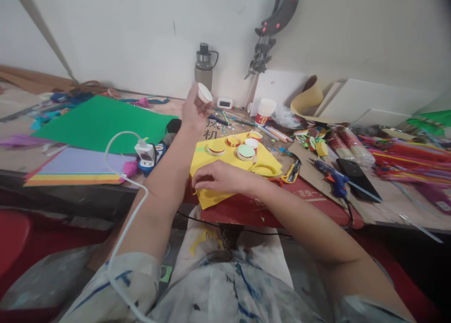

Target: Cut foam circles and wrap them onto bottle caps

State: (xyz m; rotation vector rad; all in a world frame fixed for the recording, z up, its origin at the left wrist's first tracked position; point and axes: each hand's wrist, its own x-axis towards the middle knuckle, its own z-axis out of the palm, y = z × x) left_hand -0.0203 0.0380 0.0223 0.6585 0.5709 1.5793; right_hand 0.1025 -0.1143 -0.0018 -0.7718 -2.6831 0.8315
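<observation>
My left hand (196, 106) is raised over the back of the table, closed around a cut paper cup (205, 93) whose white round face is tilted up. Lower and nearer me, my right hand (221, 177) lies over the front left part of a yellow sheet (211, 198). Its fingers are loosely bent and hold nothing that I can see. Several short cup rings and discs sit on the sheet, among them one with a pale green top (245, 151) and one white-topped piece (216, 149). Yellow-handled scissors (264, 170) lie right of them.
A green sheet (105, 123) and a stack of coloured sheets (81, 165) lie left. A charger (145, 153) trails a white cable across my left arm. Behind stand a bottle (203, 72) and paper cups (265, 111). Rightward are a blue glue gun (336, 180), phone (357, 177) and pipe cleaners (408, 158).
</observation>
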